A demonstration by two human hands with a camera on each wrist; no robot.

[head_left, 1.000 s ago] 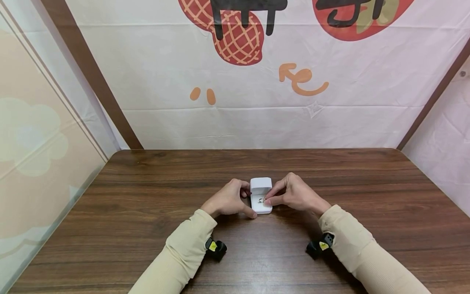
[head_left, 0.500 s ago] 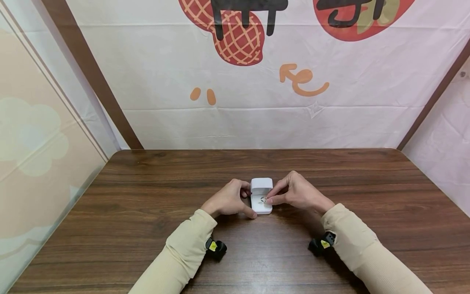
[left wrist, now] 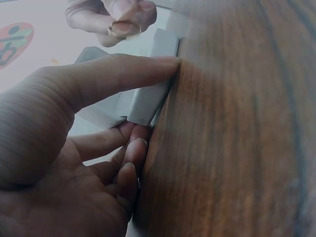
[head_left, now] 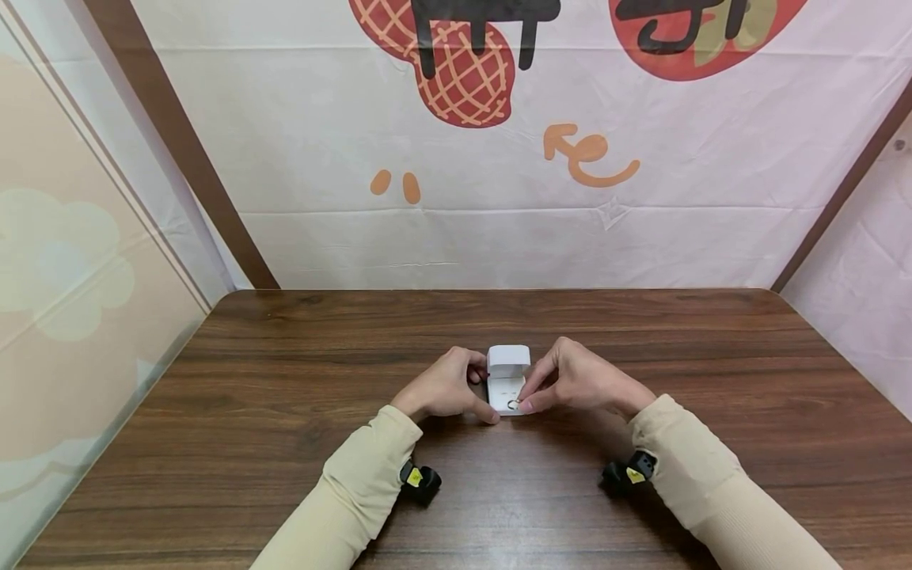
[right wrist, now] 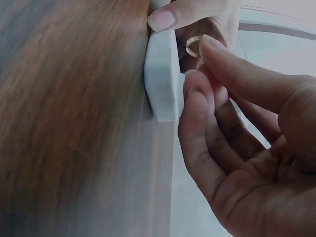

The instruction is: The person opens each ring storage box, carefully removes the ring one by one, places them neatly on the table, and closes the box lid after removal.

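My right hand (head_left: 586, 381) pinches the ring (right wrist: 189, 50) just above the open box (head_left: 508, 364), between my hands; my left hand (head_left: 447, 386) grips the box from its left, thumb in front.

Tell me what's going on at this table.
A person has both hands at a small white box on the wooden table. The box stands open, its lid up. The left hand holds the box from its left side, and the right hand pinches a ring between thumb and finger. Right now the ring is out of the box, just over its front part.
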